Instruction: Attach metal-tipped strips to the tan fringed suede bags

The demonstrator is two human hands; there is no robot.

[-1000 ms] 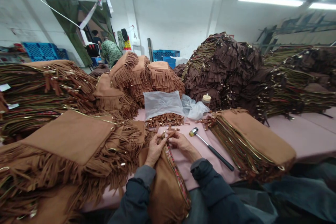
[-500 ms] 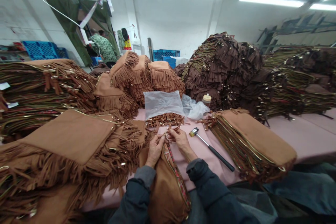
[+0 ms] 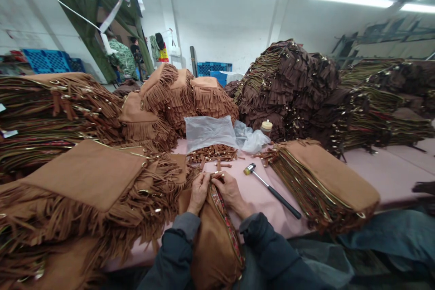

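Observation:
A brown bag (image 3: 211, 244) with a patterned red trim and a zipper along its open edge hangs from the table edge toward my lap. My left hand (image 3: 199, 191) is closed on its upper corner from the left side. Opposite it, my right hand (image 3: 231, 194) pinches the same corner by the zipper end, thumb and forefinger together. A small tassel piece shows at the fingertips, partly hidden. Just beyond the hands, loose brown tassels (image 3: 222, 165) lie on the pink cloth. To the right rests a hammer (image 3: 274, 191) with a yellowish head face and black grip.
Stacked brown fringed bags (image 3: 90, 174) fill the left side, and another stack (image 3: 335, 176) stands right of the hammer. Behind are a clear plastic bag (image 3: 210, 133), a lidded jar (image 3: 267, 128) and a tall dark-brown heap (image 3: 282, 86). People stand by the green curtain (image 3: 78, 31).
My hands have come down slightly and closer together at the bag's corner. A second person has come into sight by the curtain. The view has shifted a little.

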